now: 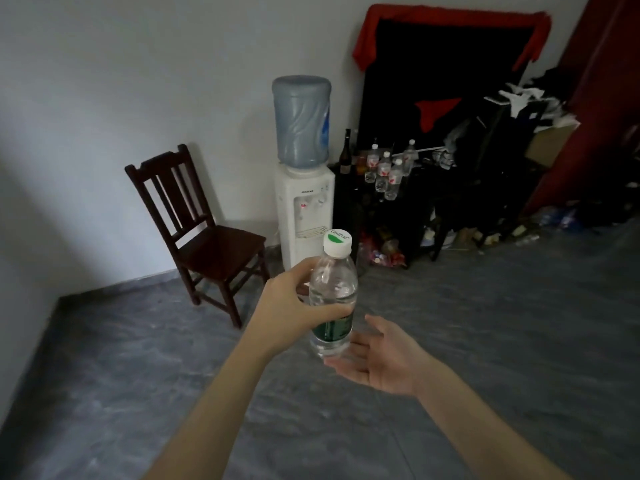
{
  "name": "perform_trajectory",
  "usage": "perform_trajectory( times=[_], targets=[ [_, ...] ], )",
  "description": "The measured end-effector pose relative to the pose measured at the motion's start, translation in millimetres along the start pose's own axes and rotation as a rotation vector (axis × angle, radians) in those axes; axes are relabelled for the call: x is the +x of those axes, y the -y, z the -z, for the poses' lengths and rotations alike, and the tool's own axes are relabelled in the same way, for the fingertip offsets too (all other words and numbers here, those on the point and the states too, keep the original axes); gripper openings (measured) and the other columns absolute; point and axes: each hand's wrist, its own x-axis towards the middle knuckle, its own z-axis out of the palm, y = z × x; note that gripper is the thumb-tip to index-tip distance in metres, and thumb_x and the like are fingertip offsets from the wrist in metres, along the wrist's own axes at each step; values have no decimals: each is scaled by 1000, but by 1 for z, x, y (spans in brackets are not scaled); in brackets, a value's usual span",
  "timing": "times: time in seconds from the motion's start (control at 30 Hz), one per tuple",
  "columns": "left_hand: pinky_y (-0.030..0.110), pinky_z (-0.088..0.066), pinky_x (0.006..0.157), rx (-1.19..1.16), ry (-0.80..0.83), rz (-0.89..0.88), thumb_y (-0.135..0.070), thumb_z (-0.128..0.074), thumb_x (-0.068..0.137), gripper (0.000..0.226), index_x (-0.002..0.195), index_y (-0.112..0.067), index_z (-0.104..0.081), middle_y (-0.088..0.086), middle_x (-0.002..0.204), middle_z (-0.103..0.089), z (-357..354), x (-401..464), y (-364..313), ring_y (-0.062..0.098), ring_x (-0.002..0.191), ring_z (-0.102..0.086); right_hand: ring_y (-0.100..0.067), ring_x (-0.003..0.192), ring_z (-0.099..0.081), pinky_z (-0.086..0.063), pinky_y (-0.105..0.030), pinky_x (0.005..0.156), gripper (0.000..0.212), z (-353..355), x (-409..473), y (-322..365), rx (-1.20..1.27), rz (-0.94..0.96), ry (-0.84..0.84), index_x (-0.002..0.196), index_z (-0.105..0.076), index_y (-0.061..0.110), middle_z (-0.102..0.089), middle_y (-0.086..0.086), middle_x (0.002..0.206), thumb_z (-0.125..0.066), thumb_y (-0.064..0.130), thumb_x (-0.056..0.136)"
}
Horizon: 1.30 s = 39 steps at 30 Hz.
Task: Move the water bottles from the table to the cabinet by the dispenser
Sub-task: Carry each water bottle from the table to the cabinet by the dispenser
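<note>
My left hand [291, 306] grips a clear water bottle [334, 289] with a white cap and a green label, holding it upright in front of me. Just under the bottle's base, my right hand [377, 355] lies open, palm up. Ahead stands the white water dispenser [304, 209] with its blue jug. To its right is the dark cabinet [429, 188], and several clear bottles with white caps [384, 171] stand on its top beside a dark glass bottle [345, 152].
A dark wooden chair [201, 223] stands left of the dispenser against the white wall. Black and red cloth hangs behind the cabinet. Boxes and clutter [519, 126] pile up at the right, with litter on the grey floor [485, 306] under the cabinet.
</note>
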Motion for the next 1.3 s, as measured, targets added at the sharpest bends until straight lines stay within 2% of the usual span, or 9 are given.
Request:
perform_trajectory(
  times=[0.07, 0.27, 0.47, 0.6, 0.77, 0.9, 1.03, 1.23, 1.3],
  targets=[
    [29, -58, 90, -8, 20, 4, -34, -91, 69, 59, 122, -38, -64, -17, 107, -75, -6, 10, 4, 0, 101, -69, -42, 123, -57, -42, -44, 108, 63, 7, 5, 7, 10, 3, -12, 130, -53, -7, -62, -30, 127, -36, 47, 102],
    [22, -56, 87, 9, 42, 19, -38, -91, 69, 59, 121, -39, -63, -19, 107, -74, -22, 59, 16, -3, 100, -68, -41, 121, -60, -51, -39, 85, 65, 27, 34, 40, 40, 19, -52, 128, -56, -6, -65, -26, 124, -40, 50, 99],
    [21, -57, 86, 9, 42, 22, -37, -92, 70, 62, 124, -38, -63, -18, 108, -74, -52, 143, 21, -2, 100, -69, -40, 121, -60, -53, -37, 78, 66, 63, 73, 111, 43, 13, -48, 131, -53, -5, -65, -24, 126, -38, 51, 99],
    [24, -58, 87, 26, 42, 12, -38, -91, 69, 63, 125, -36, -63, -18, 110, -74, -81, 209, 16, -3, 101, -68, -39, 122, -60, -52, -36, 80, 65, 91, 93, 172, 19, 14, -59, 129, -56, -4, -66, -24, 124, -37, 52, 100],
    [19, -55, 85, 69, 5, -23, -46, -89, 66, 64, 124, -41, -62, -22, 108, -73, -111, 281, 9, -8, 100, -66, -38, 121, -60, -50, -36, 84, 67, 121, 116, 249, -40, 28, -51, 126, -58, -4, -66, -24, 124, -36, 53, 99],
    [17, -53, 82, 101, -11, -13, -51, -88, 65, 65, 124, -44, -60, -26, 107, -71, -123, 329, 9, -11, 97, -65, -38, 121, -60, -50, -34, 81, 70, 135, 137, 296, -80, 15, -35, 125, -59, -4, -66, -24, 124, -35, 55, 98],
    [24, -55, 84, 115, -23, -1, -57, -86, 63, 65, 122, -47, -60, -27, 104, -72, -132, 382, 22, -9, 96, -66, -38, 120, -61, -52, -33, 78, 73, 148, 172, 340, -82, 7, -21, 127, -58, -3, -66, -23, 124, -36, 59, 96],
    [9, -50, 76, 159, -1, -12, -53, -88, 66, 66, 126, -43, -61, -29, 103, -72, -131, 479, 53, -14, 93, -65, -40, 123, -59, -49, -35, 80, 76, 151, 242, 411, -85, 16, -51, 126, -59, -5, -66, -25, 125, -38, 61, 95],
    [11, -52, 79, 146, 10, -16, -55, -87, 65, 69, 127, -43, -60, -29, 103, -71, -128, 516, 63, -13, 95, -65, -40, 124, -57, -48, -34, 80, 74, 148, 266, 442, -107, 33, -71, 123, -61, -6, -66, -26, 124, -40, 59, 95]
  ],
)
